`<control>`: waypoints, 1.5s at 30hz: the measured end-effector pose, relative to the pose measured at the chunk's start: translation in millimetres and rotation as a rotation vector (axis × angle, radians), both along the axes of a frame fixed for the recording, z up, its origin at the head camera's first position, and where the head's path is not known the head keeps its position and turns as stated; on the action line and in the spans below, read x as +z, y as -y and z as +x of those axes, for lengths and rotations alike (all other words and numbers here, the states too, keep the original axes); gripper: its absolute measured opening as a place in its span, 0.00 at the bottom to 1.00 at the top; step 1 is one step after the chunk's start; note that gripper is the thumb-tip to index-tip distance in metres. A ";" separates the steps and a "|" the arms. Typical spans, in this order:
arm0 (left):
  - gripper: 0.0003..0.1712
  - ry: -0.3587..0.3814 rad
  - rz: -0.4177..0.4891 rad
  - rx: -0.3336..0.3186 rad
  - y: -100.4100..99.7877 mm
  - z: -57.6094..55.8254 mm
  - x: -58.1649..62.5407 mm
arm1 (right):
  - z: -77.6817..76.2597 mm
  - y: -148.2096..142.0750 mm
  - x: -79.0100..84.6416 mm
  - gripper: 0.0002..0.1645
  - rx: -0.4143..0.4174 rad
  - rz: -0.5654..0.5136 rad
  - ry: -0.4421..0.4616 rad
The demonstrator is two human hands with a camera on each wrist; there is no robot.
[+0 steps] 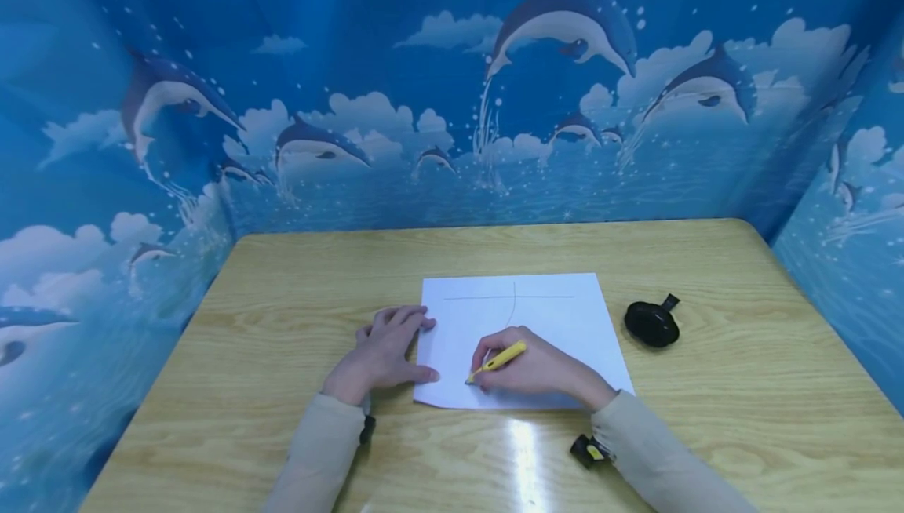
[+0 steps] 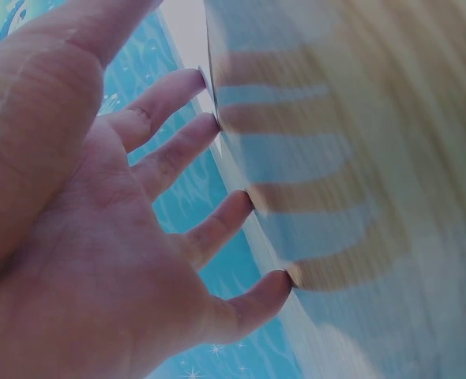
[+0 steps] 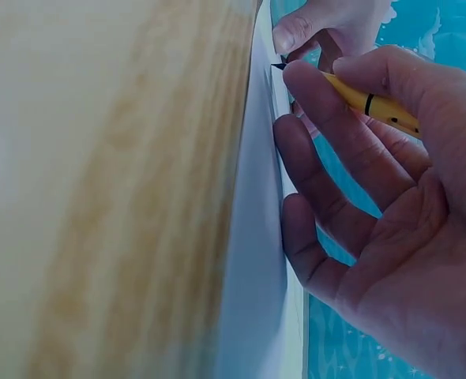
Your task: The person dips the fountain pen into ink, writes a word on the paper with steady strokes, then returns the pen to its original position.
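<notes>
A white sheet of paper [image 1: 452,340] lies on the table, bearing a long thin horizontal line and a line that crosses it and curves down to the left. My right hand [image 1: 526,364] rests on the sheet and pinches a yellow pencil [image 1: 510,354], its dark tip at the paper in the lower left part. In the right wrist view the pencil [image 3: 383,109] sits between thumb and fingers. My left hand [image 1: 384,352] lies at the sheet's left edge, thumb on the paper. The left wrist view shows that hand's fingers [image 2: 178,154] spread, fingertips touching down.
A small black oval object [image 1: 651,323] with a short tab lies right of the paper; its kind is unclear. The wood-grain table [image 1: 318,278] meets a blue dolphin-print curtain [image 1: 395,144] at the back and sides. A dark device [image 1: 588,450] is strapped at the right wrist.
</notes>
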State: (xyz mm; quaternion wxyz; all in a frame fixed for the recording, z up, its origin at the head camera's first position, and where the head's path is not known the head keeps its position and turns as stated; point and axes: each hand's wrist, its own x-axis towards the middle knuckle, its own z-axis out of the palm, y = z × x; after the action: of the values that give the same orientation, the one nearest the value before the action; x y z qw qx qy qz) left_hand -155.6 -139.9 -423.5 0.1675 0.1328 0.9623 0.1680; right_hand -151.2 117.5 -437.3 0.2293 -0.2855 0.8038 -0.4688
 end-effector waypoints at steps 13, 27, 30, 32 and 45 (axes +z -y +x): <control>0.43 0.006 0.007 -0.008 1.9 -1.0 -0.9 | -17.7 -32.0 9.2 0.03 -0.262 -0.006 -0.029; 0.43 0.007 0.009 -0.012 2.6 -0.7 -0.2 | -50.2 -60.7 7.2 0.13 -0.550 0.171 0.004; 0.43 0.007 0.010 -0.017 2.8 -0.8 -0.2 | -52.5 -59.6 5.9 0.12 -0.569 0.180 -0.005; 0.43 0.008 0.013 -0.017 3.4 -0.7 -0.2 | -53.8 -58.4 5.0 0.11 -0.578 0.183 -0.006; 0.44 0.005 0.006 -0.019 3.2 -0.6 -0.6 | -55.8 -57.0 0.7 0.10 -0.588 0.170 0.005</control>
State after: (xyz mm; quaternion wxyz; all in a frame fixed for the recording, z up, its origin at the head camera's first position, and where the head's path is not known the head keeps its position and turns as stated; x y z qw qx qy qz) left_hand -156.2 -143.1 -424.1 0.1713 0.1420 0.9600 0.1697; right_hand -207.1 174.5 -436.6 0.1090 -0.0192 0.8877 -0.4469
